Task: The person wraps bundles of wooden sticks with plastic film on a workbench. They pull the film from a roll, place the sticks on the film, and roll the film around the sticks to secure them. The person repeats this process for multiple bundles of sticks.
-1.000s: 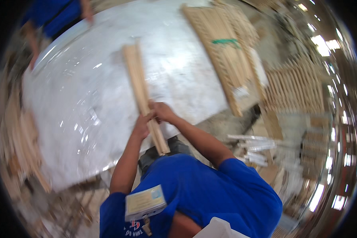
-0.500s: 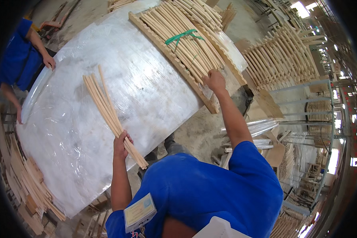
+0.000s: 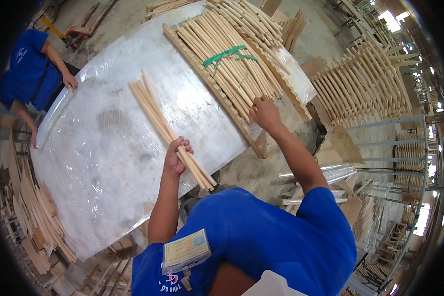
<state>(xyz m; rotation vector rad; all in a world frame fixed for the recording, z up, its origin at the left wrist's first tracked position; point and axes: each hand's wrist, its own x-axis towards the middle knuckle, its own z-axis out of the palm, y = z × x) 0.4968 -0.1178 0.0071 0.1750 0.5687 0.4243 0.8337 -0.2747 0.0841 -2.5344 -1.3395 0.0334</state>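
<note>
My left hand point(image 3: 178, 155) is closed around a bundle of pale wooden rods point(image 3: 155, 113), which it holds slanted above the plastic-covered table point(image 3: 133, 182). The rods fan slightly apart at their far ends. To the right, more wooden rods point(image 3: 227, 59) lie side by side between two notched wooden rails point(image 3: 209, 86), with a green strap point(image 3: 228, 54) across them. My right hand point(image 3: 265, 114) is at the near end of this row, its fingers curled shut on a rod end; the fingertips are partly hidden.
Across the table at the left, a person in a blue shirt point(image 3: 29, 74) has both hands at a clear plastic roll point(image 3: 56, 116) on the edge. Stacked wood strips point(image 3: 39, 207) lie at lower left. A rack of wooden pieces point(image 3: 362, 84) and wrapped bundles point(image 3: 325, 175) stand at right.
My left hand and its bundle have moved right and a little up in the picture. My right hand stays at the near rod ends, slightly lower in view; the whole view has shifted a little.
</note>
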